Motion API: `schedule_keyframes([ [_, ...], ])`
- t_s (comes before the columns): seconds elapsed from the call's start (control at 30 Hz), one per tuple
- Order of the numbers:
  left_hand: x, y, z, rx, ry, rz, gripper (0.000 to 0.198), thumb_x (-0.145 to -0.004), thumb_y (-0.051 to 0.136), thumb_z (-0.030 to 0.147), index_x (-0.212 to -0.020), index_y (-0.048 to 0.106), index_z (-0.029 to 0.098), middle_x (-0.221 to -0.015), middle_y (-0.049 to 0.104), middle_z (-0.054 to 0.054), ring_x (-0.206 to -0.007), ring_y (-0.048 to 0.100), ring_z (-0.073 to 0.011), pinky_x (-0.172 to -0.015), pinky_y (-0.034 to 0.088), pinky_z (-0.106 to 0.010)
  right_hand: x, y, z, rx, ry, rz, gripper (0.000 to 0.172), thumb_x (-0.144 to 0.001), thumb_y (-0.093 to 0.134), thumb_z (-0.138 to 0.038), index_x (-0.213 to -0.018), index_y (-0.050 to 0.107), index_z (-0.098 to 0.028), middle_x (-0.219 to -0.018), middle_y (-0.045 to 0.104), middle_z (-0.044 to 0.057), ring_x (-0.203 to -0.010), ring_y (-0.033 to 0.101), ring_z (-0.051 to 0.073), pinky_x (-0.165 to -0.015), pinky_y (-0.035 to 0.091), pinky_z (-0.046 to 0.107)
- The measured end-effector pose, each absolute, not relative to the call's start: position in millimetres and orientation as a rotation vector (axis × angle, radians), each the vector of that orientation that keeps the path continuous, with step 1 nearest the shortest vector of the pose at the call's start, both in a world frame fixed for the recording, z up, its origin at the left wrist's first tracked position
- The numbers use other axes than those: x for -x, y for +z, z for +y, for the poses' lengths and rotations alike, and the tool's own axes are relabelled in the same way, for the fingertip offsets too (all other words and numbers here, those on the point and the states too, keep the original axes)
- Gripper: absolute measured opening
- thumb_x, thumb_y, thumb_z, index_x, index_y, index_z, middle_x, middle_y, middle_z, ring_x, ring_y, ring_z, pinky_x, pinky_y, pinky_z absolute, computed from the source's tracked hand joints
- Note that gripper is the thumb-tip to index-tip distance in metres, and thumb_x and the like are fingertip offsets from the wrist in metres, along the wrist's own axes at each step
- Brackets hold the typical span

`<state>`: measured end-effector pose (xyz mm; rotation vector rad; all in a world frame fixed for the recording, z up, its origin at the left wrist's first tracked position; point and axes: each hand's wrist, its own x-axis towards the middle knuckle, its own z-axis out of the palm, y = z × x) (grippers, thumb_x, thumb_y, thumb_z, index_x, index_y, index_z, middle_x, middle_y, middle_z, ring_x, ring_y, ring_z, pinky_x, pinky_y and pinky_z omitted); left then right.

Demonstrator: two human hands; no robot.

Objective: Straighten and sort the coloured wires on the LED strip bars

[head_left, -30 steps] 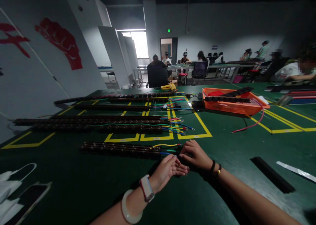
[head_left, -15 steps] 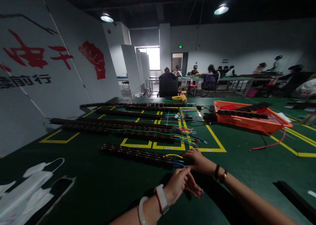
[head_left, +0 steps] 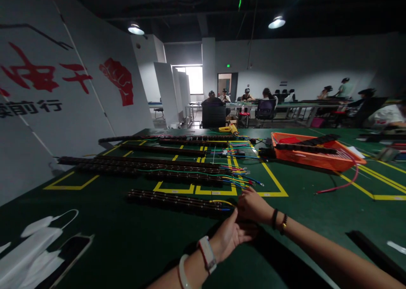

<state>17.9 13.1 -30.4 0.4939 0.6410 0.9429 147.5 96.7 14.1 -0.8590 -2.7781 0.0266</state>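
Observation:
A short dark wire harness bundle point(head_left: 174, 200) lies on the green table nearest me, with thin bands along it. From its right end a yellow wire point(head_left: 226, 202) and a blue wire point(head_left: 225, 210) run up to my hands. My right hand point(head_left: 253, 205) is closed round the wire ends, its fingertips partly hidden. Just below it my left hand point(head_left: 230, 236) is palm up, its fingers stretched to the right and its thumb raised beside the wires. Behind lie longer dark bundles point(head_left: 152, 166) with coloured wires and ring terminals point(head_left: 260, 183) at their right ends.
An orange basket point(head_left: 304, 155) holding dark strips stands at the right, a pink cable point(head_left: 353, 177) hanging out. A yellow heat gun point(head_left: 228, 129) is at the far edge. White packaging point(head_left: 34, 255) and a phone-like slab point(head_left: 74, 251) lie left. A black strip point(head_left: 374, 253) lies right.
My right hand's fingers have curled in at the wire ends. My left hand has turned palm up, its fingers reaching right under the right hand. The view has shifted slightly.

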Motion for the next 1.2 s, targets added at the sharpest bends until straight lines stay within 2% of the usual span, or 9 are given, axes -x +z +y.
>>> schedule_keyframes([
  [0.27,-22,-37,15,-0.303,1.156,0.668,0.018,-0.089,0.049,0.031,-0.088,0.058,0.015,-0.089,0.068,-0.009,-0.089,0.064,-0.0185,-0.089,0.045,-0.036,-134,-4,67,0.714,-0.609,-2.855,0.008,-0.079,0.059,-0.014,-0.075,0.065,-0.017,-0.075,0.063,0.008,-0.078,0.050,0.022,-0.071,0.035,0.035],
  [0.4,-24,-37,16,-0.269,1.205,0.759,0.007,-0.086,0.054,0.020,-0.084,0.057,0.015,-0.087,0.068,-0.008,-0.091,0.064,-0.0185,-0.084,0.048,-0.033,-133,-11,58,0.786,-0.713,-2.819,0.007,-0.081,0.059,-0.016,-0.085,0.064,-0.013,-0.081,0.061,0.008,-0.077,0.049,0.021,-0.072,0.038,0.035],
  [0.53,-25,-30,15,-0.273,1.228,0.801,0.004,-0.085,0.055,0.018,-0.087,0.058,0.015,-0.093,0.069,-0.008,-0.093,0.064,-0.0179,-0.084,0.049,-0.031,-140,-16,48,0.880,-0.632,-2.741,0.024,-0.081,0.058,-0.020,-0.102,0.060,-0.009,-0.089,0.060,0.009,-0.078,0.048,0.021,-0.074,0.038,0.036],
  [0.63,-26,-23,15,-0.303,1.230,0.790,0.005,-0.085,0.055,0.016,-0.089,0.059,0.015,-0.096,0.069,-0.008,-0.095,0.064,-0.0173,-0.086,0.049,-0.030,-147,-19,41,0.892,-0.556,-2.691,0.044,-0.082,0.057,-0.023,-0.121,0.050,-0.005,-0.104,0.059,0.012,-0.089,0.047,0.023,-0.084,0.036,0.038],
  [0.7,-26,-21,15,-0.330,1.221,0.781,0.006,-0.084,0.056,0.013,-0.088,0.059,0.014,-0.096,0.069,-0.008,-0.095,0.064,-0.0174,-0.087,0.050,-0.031,-151,-16,39,0.895,-0.482,-2.662,0.047,-0.084,0.055,-0.025,-0.127,0.045,-0.008,-0.113,0.056,0.012,-0.095,0.045,0.023,-0.090,0.033,0.039],
  [0.77,-24,-21,16,-0.340,1.203,0.783,0.006,-0.083,0.056,0.012,-0.088,0.060,0.014,-0.095,0.069,-0.008,-0.094,0.065,-0.0182,-0.088,0.050,-0.032,-156,-8,40,0.930,-0.387,-2.623,0.040,-0.088,0.052,-0.028,-0.125,0.047,-0.014,-0.113,0.055,0.010,-0.096,0.045,0.022,-0.090,0.032,0.039],
  [0.87,-21,-24,18,-0.332,1.175,0.788,0.006,-0.083,0.056,0.012,-0.086,0.061,0.013,-0.092,0.070,-0.009,-0.091,0.066,-0.0196,-0.087,0.051,-0.035,-165,10,47,1.004,-0.286,-2.576,0.024,-0.090,0.050,-0.037,-0.106,0.055,-0.019,-0.100,0.057,0.006,-0.091,0.046,0.020,-0.085,0.033,0.035],
  [1.03,-20,-25,18,-0.355,1.135,0.767,0.009,-0.085,0.055,0.018,-0.088,0.061,0.013,-0.092,0.070,-0.010,-0.091,0.066,-0.0214,-0.086,0.052,-0.037,-175,22,53,1.043,-0.360,-2.663,0.030,-0.083,0.058,-0.049,-0.082,0.058,-0.019,-0.086,0.056,0.005,-0.085,0.045,0.021,-0.079,0.035,0.035],
  [1.2,-22,-24,21,-0.351,1.152,0.859,0.008,-0.085,0.054,0.014,-0.089,0.061,0.013,-0.089,0.071,-0.009,-0.092,0.066,-0.0212,-0.086,0.053,-0.037,-168,11,50,1.002,-0.422,-2.752,0.017,-0.083,0.059,-0.035,-0.083,0.058,-0.018,-0.082,0.056,0.005,-0.080,0.045,0.020,-0.073,0.035,0.034],
])
